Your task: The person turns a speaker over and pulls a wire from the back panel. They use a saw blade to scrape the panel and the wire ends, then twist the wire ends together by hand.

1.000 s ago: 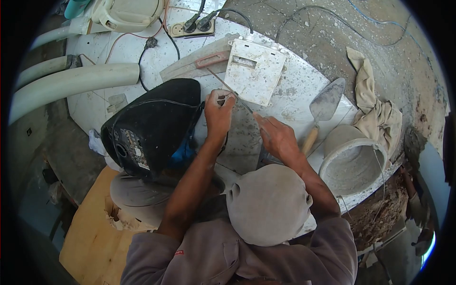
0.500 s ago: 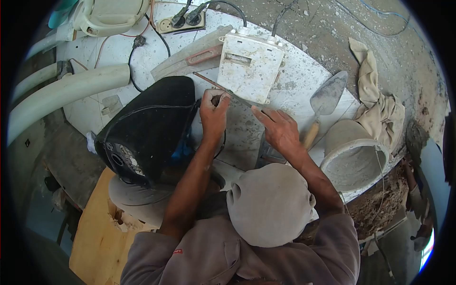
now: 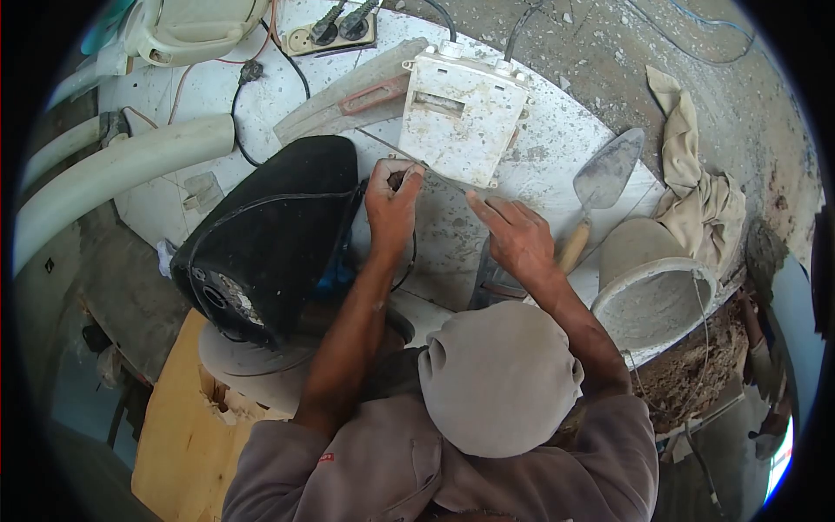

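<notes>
White and speckled with mortar, the desk fills the middle of my one feed, the head view, with rough concrete floor beyond it.

From my end, the left hand is clenched, its grip pinched tight on a thin rod that runs slantwise towards the white box. Thumb and fingers bunch close round it, which I take as a hold for fine control. The right hand is released, fingers stretched flat on the grey slab lying on the desk between the two hands. The spread palm looks meant to keep the slab from sliding.

Touching the left wrist sits a black casing, tipped on its side, pushed just clear of the slab. A trowel lies just beside the right hand, its wooden handle towards it and easy to reach. Near that, a bucket stands at the desk's edge with a cloth heaped behind. White pipes and a power strip lie at the far left, well apart from the hands.
</notes>
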Demonstrator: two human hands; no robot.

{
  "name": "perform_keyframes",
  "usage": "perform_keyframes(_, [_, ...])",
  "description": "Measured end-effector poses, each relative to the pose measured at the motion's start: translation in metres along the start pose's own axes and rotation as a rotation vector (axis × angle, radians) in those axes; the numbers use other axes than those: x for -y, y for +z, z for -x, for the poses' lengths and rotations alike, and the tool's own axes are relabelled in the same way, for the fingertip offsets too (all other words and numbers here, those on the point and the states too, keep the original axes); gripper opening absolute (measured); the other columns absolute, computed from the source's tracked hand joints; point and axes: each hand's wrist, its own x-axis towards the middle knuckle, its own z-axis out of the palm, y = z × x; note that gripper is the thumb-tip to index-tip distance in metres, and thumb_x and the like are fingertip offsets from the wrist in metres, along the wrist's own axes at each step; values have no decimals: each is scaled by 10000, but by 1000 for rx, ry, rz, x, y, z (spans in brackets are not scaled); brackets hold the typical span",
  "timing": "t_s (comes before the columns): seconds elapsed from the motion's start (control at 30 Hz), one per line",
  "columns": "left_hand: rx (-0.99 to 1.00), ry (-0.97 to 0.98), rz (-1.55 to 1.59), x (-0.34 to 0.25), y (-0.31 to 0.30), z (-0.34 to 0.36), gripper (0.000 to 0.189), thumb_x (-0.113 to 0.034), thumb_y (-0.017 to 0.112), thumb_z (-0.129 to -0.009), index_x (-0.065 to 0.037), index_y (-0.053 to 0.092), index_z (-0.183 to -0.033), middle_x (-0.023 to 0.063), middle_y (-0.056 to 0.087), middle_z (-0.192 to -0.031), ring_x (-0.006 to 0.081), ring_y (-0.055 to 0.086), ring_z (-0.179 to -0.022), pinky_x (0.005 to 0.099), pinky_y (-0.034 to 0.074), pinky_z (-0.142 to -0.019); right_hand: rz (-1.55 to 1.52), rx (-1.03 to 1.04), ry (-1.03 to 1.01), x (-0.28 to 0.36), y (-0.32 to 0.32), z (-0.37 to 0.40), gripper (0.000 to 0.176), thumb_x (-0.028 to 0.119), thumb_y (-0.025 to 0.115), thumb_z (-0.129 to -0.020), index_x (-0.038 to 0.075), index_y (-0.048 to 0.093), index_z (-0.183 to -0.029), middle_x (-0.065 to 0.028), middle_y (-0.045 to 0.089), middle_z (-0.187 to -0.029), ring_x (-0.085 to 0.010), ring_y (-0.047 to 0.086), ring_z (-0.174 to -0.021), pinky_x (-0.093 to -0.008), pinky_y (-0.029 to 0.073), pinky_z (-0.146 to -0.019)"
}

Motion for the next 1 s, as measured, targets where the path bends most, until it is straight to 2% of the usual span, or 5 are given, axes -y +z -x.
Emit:
perform_keyframes(0.4, [37,3,-53,-3,-3,-1,111,-89,660,-855,-15,579,-870,-21,537,-762,48,454,-689,215,391,-631,12,-22,-9,6,9,-24,673,-67,576,-663,188,538,-1285,-67,621,-1000,-255,637,-846,-350,546,-712])
perform_keyframes(0.47, [42,-33,-29,-6,-3,-1,110,-90,661,-855,-16,582,-870,-25,535,-754,46,451,-688,212,386,-626,14,-126,-45,7,13,-24,674,-73,572,-658,187,543,-1279,-61,623,-995,-250,637,-840,-353,547,-708])
perform_keyframes(0.6, [35,11,-24,-2,-4,-4,106,-88,661,-855,-17,584,-872,-28,534,-750,43,448,-686,208,383,-624,48,-67,-49,-3,10,-6,683,-14,612,-627,151,533,-1285,-61,595,-921,-244,612,-777,-342,526,-677])
perform_keyframes(0.9, [45,32,-20,5,-6,-6,102,-80,668,-850,-16,592,-876,-26,546,-761,46,458,-693,205,391,-639,40,-68,7,1,9,3,671,-83,574,-653,170,548,-1274,-54,611,-915,-241,622,-777,-344,538,-662])
perform_keyframes(1.0, [94,-10,-36,3,-5,-6,111,-101,638,-874,-5,599,-915,14,587,-804,79,519,-737,222,427,-686,28,-17,42,9,12,-10,657,-81,581,-655,155,556,-1268,-56,608,-907,-237,622,-771,-340,536,-665])
